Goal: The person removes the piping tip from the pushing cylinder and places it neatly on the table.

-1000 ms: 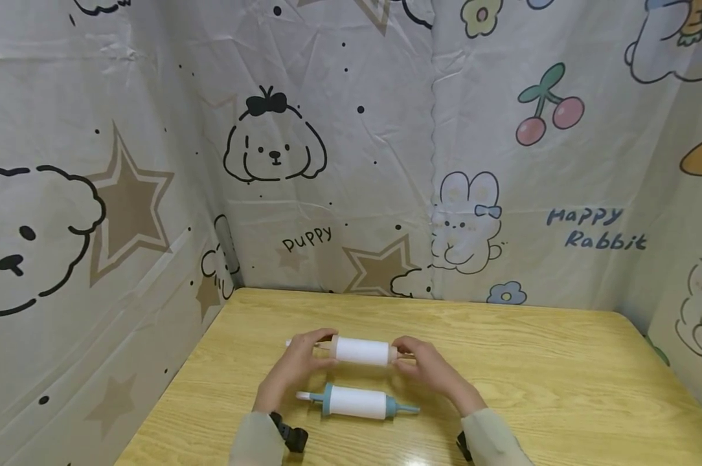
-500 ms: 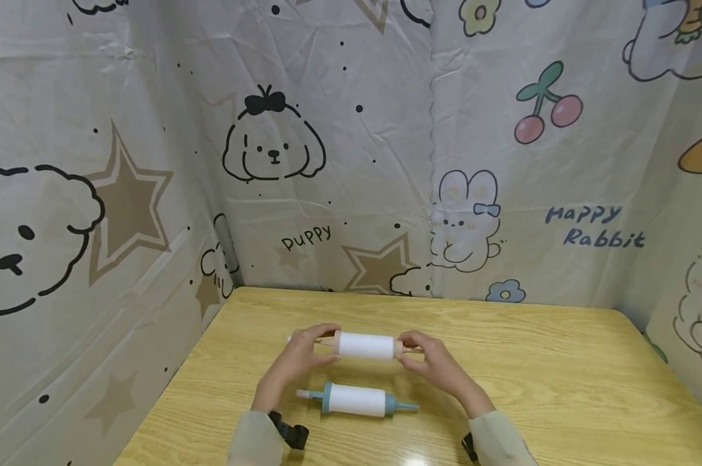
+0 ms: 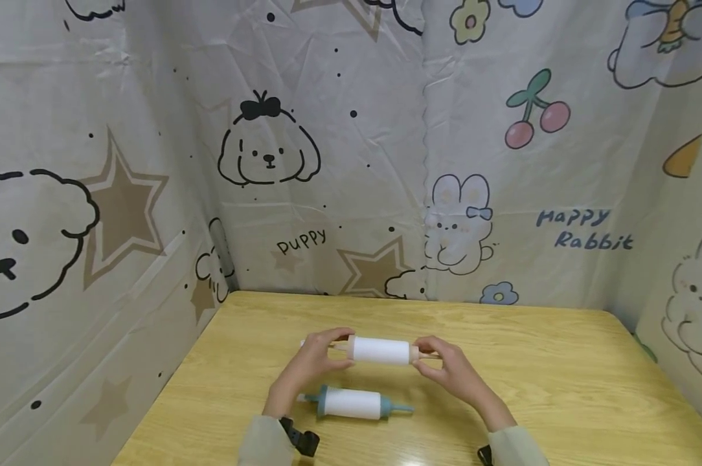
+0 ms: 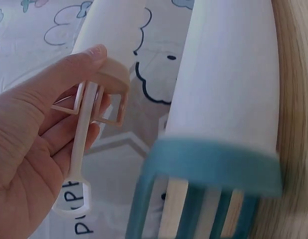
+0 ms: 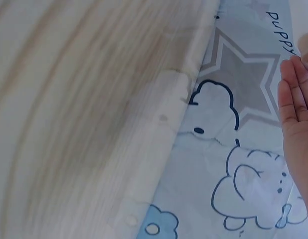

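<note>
A white syringe-like tube with beige ends (image 3: 381, 351) is held level between both hands. My left hand (image 3: 313, 359) grips its left end, thumb on the beige collar (image 4: 113, 77) in the left wrist view. A white plunger rod with a loop handle (image 4: 77, 149) sticks out there past the palm. At the other end, my right hand (image 3: 452, 369) pinches the beige cap around the thin tip. Nearer the person lies a second white tube with teal ends (image 3: 353, 403), touched by neither hand; it looms large in the left wrist view.
The wooden table (image 3: 561, 388) extends to both sides of the hands. A cloth curtain (image 3: 380, 194) printed with puppies, rabbits and stars rises behind it and along the left and right. Black straps with small cameras (image 3: 305, 441) sit at the wrists.
Both hands and the beige-ended tube have shifted slightly to the right over the last second. The teal-ended tube stays on the table, and the view has tilted a little.
</note>
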### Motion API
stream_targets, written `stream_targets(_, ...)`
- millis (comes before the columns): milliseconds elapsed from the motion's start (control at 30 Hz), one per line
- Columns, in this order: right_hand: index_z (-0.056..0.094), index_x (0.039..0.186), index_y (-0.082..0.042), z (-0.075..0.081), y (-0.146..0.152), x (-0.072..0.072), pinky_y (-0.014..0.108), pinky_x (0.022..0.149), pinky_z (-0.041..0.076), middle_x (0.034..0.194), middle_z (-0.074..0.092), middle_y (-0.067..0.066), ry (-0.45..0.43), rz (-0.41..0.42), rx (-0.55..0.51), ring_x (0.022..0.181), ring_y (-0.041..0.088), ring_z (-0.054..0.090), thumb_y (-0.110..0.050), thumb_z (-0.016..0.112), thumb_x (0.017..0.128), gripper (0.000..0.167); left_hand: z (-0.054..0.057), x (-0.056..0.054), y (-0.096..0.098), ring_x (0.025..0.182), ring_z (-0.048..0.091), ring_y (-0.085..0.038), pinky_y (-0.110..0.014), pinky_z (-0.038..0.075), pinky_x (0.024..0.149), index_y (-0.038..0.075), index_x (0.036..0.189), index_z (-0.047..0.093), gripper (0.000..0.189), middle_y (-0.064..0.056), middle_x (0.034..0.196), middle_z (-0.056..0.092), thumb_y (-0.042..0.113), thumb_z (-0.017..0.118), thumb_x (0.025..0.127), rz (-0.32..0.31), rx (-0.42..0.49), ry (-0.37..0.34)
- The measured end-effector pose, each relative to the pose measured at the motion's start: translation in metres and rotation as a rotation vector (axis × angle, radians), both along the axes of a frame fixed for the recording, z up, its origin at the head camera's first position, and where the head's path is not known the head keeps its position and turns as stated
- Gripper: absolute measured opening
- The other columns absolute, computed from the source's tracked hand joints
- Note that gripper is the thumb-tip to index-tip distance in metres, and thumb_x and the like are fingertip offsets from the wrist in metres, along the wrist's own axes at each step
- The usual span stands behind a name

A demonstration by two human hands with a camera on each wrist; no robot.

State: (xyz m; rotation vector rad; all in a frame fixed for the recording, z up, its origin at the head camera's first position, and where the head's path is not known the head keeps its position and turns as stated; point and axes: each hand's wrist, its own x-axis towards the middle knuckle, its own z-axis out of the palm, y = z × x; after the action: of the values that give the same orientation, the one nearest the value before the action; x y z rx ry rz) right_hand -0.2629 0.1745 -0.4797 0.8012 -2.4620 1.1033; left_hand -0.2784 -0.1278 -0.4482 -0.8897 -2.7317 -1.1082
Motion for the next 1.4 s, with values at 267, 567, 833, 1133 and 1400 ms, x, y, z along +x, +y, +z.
stream_targets(267,0.066,0.113,-0.010,0.000,0.019,0.013,0.038,0.080,0.061,0.108,0.072,0.005,-0.024,-0.043,0.000,0.097,0.023,0.070,-0.014,0.072,0.088,0.026,-0.004,0.002,0.019,0.115,0.066,-0.029,-0.041,0.057,0.094,0.009,0.133,0.058,0.053,-0.011,0.130,0.066,0.022,0.077,0.085,-0.043,0.010,0.034)
stream_targets(567,0.065,0.113,-0.010,-0.001,0.039,0.023,0.036,0.080,0.061,0.108,0.072,0.004,-0.004,-0.080,0.025,0.097,0.010,0.068,-0.014,0.074,0.087,0.028,-0.007,0.006,0.038,0.110,0.068,-0.030,-0.039,0.059,0.090,0.006,0.128,0.061,0.051,-0.013,0.126,0.067,0.019,0.079,0.083,-0.078,0.030,0.073)
stream_targets(833,0.065,0.110,-0.010,-0.004,0.052,0.029,0.031,0.077,0.061,0.105,0.072,0.003,0.053,-0.072,0.022,0.096,0.003,0.066,-0.009,0.075,0.085,0.027,-0.008,0.010,0.052,0.110,0.068,-0.028,-0.033,0.059,0.090,0.009,0.130,0.061,0.052,-0.010,0.128,0.067,0.021,0.079,0.083,-0.088,0.020,0.037)
stream_targets(1133,0.066,0.112,-0.012,-0.003,0.056,0.031,0.035,0.078,0.061,0.106,0.073,0.002,-0.007,-0.087,0.016,0.096,0.001,0.065,-0.013,0.074,0.086,0.027,-0.007,0.010,0.056,0.110,0.069,-0.030,-0.035,0.060,0.089,0.009,0.130,0.061,0.052,-0.010,0.129,0.066,0.021,0.079,0.083,-0.089,0.004,0.045)
stream_targets(1400,0.065,0.116,-0.011,0.006,0.062,0.029,0.036,0.087,0.057,0.114,0.070,0.007,-0.304,-0.147,-0.119,0.100,0.003,0.063,-0.027,0.058,0.099,0.024,-0.004,0.009,0.059,0.109,0.069,-0.030,-0.031,0.060,0.088,0.008,0.129,0.061,0.052,-0.011,0.129,0.066,0.021,0.079,0.083,-0.089,-0.011,0.092)
